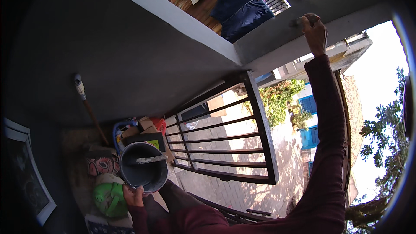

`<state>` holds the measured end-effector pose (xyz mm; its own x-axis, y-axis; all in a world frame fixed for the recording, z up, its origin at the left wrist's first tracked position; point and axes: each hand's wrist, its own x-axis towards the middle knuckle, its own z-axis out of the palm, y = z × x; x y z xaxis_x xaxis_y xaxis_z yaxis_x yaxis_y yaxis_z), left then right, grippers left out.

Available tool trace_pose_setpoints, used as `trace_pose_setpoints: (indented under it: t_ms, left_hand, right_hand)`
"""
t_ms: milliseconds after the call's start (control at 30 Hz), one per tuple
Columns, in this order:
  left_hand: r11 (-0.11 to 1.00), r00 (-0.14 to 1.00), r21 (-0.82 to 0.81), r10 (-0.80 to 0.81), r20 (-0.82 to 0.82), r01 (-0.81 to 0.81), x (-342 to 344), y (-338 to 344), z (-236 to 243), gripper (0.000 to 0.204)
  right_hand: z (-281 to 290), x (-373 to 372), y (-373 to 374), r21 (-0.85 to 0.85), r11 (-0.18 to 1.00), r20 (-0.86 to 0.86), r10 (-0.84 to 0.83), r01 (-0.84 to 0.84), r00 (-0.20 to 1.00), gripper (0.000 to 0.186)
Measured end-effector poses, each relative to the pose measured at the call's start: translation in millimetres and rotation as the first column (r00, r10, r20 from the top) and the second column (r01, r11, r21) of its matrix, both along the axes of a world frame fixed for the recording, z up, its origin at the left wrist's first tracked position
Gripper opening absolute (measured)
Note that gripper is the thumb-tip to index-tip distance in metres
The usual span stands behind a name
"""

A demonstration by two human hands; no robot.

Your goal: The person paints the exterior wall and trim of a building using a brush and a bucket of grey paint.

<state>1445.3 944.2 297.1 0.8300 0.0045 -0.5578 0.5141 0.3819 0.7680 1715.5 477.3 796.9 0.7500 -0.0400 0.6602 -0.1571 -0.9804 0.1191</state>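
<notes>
My left hand (pixel 133 196) grips the near rim of a dark bucket (pixel 133 171), which I hold up at waist height. Inside the bucket is dark grey stuff that looks like paint, and a pale, crusted stick (pixel 151 159) lies across its mouth. My right arm is stretched far up to the right. At its end, my right hand (pixel 315 31) is closed round a small dark brush (pixel 297 22), its tip against the grey face of an overhead beam (pixel 277 28). The brush's handle is mostly hidden by my fingers.
A dark metal gate (pixel 221 132) stands ajar in front of me. A brown pole (pixel 92 112) leans against the dark wall (pixel 108 47). Below the bucket sit a green container (pixel 106 196), cardboard boxes (pixel 148 125) and a blue basket (pixel 117 134). Dark blue cloth (pixel 242 8) hangs beyond the beam.
</notes>
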Motion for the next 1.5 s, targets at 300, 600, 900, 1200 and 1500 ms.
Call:
trace_pose_setpoints:
  t_ms: [300, 600, 900, 1200, 1500]
  left_hand:
    - [0.996, 0.995, -0.023, -0.090, -0.037, 0.089, 0.9, -0.9, -7.2, 0.038]
    - [0.994, 0.994, -0.020, -0.110, -0.017, 0.109, 3.0, 3.5, -4.8, 0.034]
    - [0.994, 0.994, -0.023, -0.104, -0.017, 0.103, 6.8, -0.7, -4.6, 0.033]
    - [0.998, 0.999, 0.032, -0.051, -0.001, 0.051, 7.2, -0.2, -6.8, 0.025]
    - [0.995, 0.996, -0.020, -0.094, -0.001, 0.093, 6.1, 2.0, -8.0, 0.032]
  right_hand:
    - [-48.5, 13.9, 0.7, -0.623, 0.704, -0.389, 0.099, -0.340, 0.916, 0.014]
    - [21.2, 27.4, -14.8, -0.279, 0.960, -0.028, -0.024, 0.015, 0.999, 0.023]
    - [-74.2, -26.7, 7.4, -0.659, 0.691, -0.362, 0.055, -0.297, 0.931, 0.010]
    - [-18.6, -30.8, 1.9, 0.043, 0.998, -0.082, 0.041, -0.037, 0.996, 0.015]
    - [-61.7, -45.3, 4.1, -0.663, 0.716, -0.311, 0.003, -0.219, 0.950, 0.005]
